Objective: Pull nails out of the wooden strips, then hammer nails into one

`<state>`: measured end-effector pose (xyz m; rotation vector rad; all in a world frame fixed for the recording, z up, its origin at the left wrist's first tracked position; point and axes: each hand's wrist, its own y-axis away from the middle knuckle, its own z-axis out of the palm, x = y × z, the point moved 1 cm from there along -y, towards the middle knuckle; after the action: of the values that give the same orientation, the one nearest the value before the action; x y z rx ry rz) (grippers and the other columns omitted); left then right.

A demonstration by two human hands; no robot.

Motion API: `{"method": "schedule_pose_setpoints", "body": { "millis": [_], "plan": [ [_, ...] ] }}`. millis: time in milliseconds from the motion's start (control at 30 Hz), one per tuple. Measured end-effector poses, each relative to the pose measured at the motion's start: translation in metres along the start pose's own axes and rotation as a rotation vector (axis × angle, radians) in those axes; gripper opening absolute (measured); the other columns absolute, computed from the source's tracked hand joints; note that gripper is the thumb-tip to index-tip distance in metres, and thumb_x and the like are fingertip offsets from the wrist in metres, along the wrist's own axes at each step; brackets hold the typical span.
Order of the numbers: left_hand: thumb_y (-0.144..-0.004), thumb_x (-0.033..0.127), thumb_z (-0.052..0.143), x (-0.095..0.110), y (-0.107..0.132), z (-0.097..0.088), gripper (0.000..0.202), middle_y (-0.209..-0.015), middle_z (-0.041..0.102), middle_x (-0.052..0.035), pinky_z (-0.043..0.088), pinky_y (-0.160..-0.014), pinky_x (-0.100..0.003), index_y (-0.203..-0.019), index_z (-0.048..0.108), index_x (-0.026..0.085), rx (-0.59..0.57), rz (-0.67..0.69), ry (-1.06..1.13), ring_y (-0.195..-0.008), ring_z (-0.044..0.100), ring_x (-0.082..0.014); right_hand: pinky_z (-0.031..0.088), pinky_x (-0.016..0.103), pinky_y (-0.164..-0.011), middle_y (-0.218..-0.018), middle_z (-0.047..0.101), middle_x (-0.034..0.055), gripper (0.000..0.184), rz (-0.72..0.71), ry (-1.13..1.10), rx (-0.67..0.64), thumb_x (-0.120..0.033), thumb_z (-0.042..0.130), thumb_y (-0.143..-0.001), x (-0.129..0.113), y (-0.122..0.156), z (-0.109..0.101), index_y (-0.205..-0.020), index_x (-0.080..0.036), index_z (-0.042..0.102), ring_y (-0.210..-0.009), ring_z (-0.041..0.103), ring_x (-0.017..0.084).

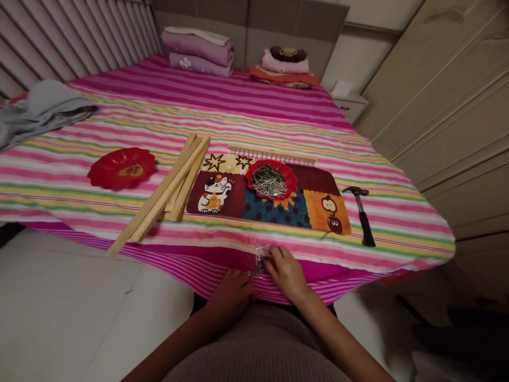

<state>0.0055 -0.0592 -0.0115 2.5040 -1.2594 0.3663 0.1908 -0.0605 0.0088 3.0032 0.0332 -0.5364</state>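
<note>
A small loose pile of metal nails lies on the magenta cloth at the bed's front edge. My right hand is at the pile's right side, its fingers bent and closed on a few nails. Lower left of the pile, my left hand rests on the cloth, with its fingers stretched toward the nails. Beyond them, a red scalloped dish heaped with more nails stands on a patterned mat. Along the mat's far edge lies a wooden strip with a row of nails in it.
Several wooden strips lie crossed left of the mat, one past the bed edge. A second red dish sits farther left. A hammer lies on the right. Folded purple bedding and grey clothing are on the bed.
</note>
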Motion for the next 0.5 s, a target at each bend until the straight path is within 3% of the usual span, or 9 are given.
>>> {"method": "schedule_pose_setpoints", "body": {
  "millis": [133, 267, 400, 500],
  "plan": [
    [-0.088, 0.018, 0.054, 0.000, 0.012, 0.005, 0.008, -0.094, 0.064, -0.0041, 0.035, -0.077, -0.034, -0.084, 0.061, 0.019, 0.096, 0.032, 0.071, -0.090, 0.052, -0.0207, 0.040, 0.041, -0.092, -0.119, 0.058, 0.0145, 0.032, -0.076, -0.018, 0.085, -0.027, 0.050, -0.092, -0.002, -0.017, -0.005, -0.121, -0.015, 0.057, -0.107, 0.051, 0.028],
    [-0.085, 0.015, 0.056, -0.003, 0.014, 0.014, 0.008, -0.086, 0.063, -0.0025, 0.032, -0.074, -0.032, -0.079, 0.059, 0.018, 0.172, 0.095, 0.103, -0.084, 0.051, -0.0189, 0.040, 0.044, -0.090, -0.118, 0.058, 0.0182, 0.035, -0.111, -0.028, 0.056, -0.024, 0.054, -0.089, -0.013, -0.031, 0.013, -0.121, -0.011, 0.058, -0.106, 0.050, 0.030],
    [-0.084, 0.015, 0.058, -0.006, 0.015, 0.019, 0.010, -0.082, 0.061, -0.0015, 0.030, -0.071, -0.031, -0.075, 0.056, 0.018, 0.246, 0.115, 0.129, -0.080, 0.049, -0.0179, 0.042, 0.038, -0.090, -0.105, 0.064, 0.0109, 0.027, -0.215, -0.090, 0.009, -0.014, 0.052, -0.087, -0.005, -0.019, 0.019, -0.112, -0.017, 0.063, -0.101, 0.055, 0.024],
    [-0.085, 0.015, 0.057, -0.006, 0.017, 0.019, 0.011, -0.081, 0.061, -0.0009, 0.030, -0.071, -0.030, -0.074, 0.055, 0.018, 0.283, 0.118, 0.167, -0.080, 0.048, -0.0172, 0.042, 0.039, -0.093, -0.112, 0.063, 0.0112, 0.034, -0.204, -0.136, 0.104, -0.014, 0.045, -0.089, 0.018, -0.003, 0.008, -0.119, -0.018, 0.059, -0.106, 0.054, 0.024]
  ]
}}
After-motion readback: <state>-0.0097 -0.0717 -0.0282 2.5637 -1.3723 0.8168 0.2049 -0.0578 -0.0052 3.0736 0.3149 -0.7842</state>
